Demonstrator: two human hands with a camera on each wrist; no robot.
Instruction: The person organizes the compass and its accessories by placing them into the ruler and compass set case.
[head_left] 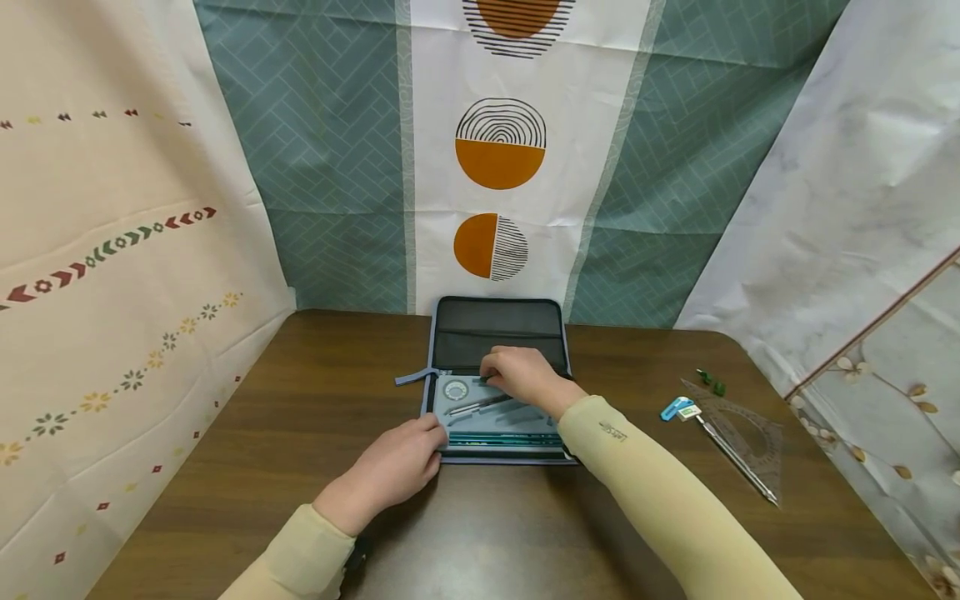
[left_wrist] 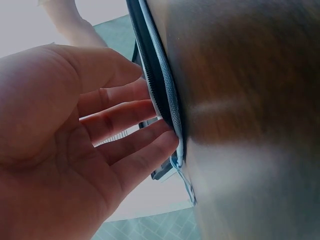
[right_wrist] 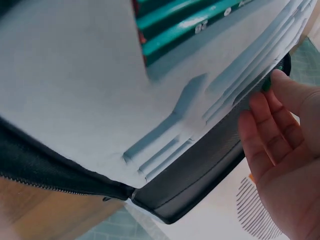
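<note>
Open zip case (head_left: pixel 498 333) at surface (head_left: pixel 300 400) far edge, 12 o'clock; bare wood around. Left hand (head_left: pixel 393 467) released, steadying rim; right hand (head_left: pixel 525 377) pinching small green piece (right_wrist: pixel 266 83).

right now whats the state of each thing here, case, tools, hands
zip case: open flat on the table, lid toward the wall
pencils: seated in the tray's front slot
left hand: fingers straight, pressing the case's front left edge
right hand: pinching a small green item at the tray's rear
set square: lying flat on the table, right of the case
</note>
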